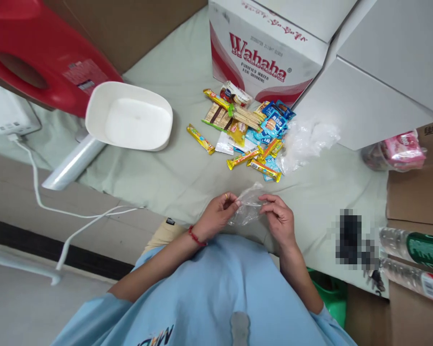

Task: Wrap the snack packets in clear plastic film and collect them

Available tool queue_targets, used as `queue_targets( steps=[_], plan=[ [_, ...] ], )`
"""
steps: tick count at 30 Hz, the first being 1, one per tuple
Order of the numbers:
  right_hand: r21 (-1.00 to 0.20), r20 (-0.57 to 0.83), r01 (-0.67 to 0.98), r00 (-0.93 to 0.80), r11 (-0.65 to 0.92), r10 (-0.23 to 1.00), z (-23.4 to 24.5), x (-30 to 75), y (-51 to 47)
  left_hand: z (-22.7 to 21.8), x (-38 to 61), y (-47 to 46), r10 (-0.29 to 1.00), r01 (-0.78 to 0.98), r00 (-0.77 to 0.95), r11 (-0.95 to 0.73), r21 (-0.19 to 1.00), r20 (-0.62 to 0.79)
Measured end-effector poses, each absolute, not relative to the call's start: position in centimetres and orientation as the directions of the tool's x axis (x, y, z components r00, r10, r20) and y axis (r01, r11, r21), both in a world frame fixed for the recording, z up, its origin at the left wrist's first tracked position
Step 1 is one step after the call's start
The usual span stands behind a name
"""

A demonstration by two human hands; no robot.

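Observation:
A thin clear plastic bag (251,204) stretches between my two hands, close to my body at the front edge of the cloth-covered surface. My left hand (218,216), with a red bracelet at the wrist, pinches the bag's left side between thumb and fingers. At its right side, my right hand (280,221) has its bent fingers closed on the plastic. Just beyond the bag lies a pile of wrapped snacks: yellow stick packs (244,157), blue packets (274,124) and a pack of wafers (216,117). One yellow stick pack (201,139) lies apart, left of the pile.
A white plastic basin (130,117) stands at left, beside a roll of clear film (74,163) and a red jug (50,53). Crumpled clear plastic (306,142) lies right of the snacks. Behind is a Wahaha carton (260,53). Bottles (414,247) lie at far right.

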State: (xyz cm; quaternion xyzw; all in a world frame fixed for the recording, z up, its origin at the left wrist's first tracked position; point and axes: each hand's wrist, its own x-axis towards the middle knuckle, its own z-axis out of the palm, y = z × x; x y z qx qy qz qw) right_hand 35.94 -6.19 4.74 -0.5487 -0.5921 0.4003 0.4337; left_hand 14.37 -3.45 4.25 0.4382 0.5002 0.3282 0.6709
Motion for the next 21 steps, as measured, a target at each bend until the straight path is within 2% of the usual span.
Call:
queue_targets(
  steps=[5,8,11,13,16,21],
  plan=[
    [-0.975,0.067,0.213,-0.005,0.066,0.998,4.3,36.7,-5.7,4.3,14.3,-3.7,0.902,-0.095,0.203,0.405,0.909,-0.381],
    [-0.993,0.040,0.120,0.175,0.019,0.984,4.4,36.7,-5.6,3.9,14.3,-3.7,0.928,-0.121,0.083,0.371,0.921,-0.363],
    [-0.993,-0.110,-0.081,0.305,-0.089,0.946,4.2,36.1,-6.0,3.6,14.3,-3.7,0.951,-0.121,-0.004,0.306,0.944,-0.308],
    [-0.961,-0.252,-0.183,0.264,-0.209,0.931,3.8,35.2,-6.4,3.8,14.5,-3.7,0.960,-0.125,-0.024,0.274,0.954,-0.279],
    [-0.893,-0.422,-0.251,0.175,-0.374,0.890,3.4,33.5,-6.7,4.2,14.8,-3.9,0.965,-0.148,-0.002,0.259,0.954,-0.262],
    [-0.827,-0.505,-0.352,0.125,-0.438,0.854,4.4,32.1,-5.9,3.7,14.7,-3.7,0.952,-0.201,-0.017,0.297,0.933,-0.307]
  ],
)
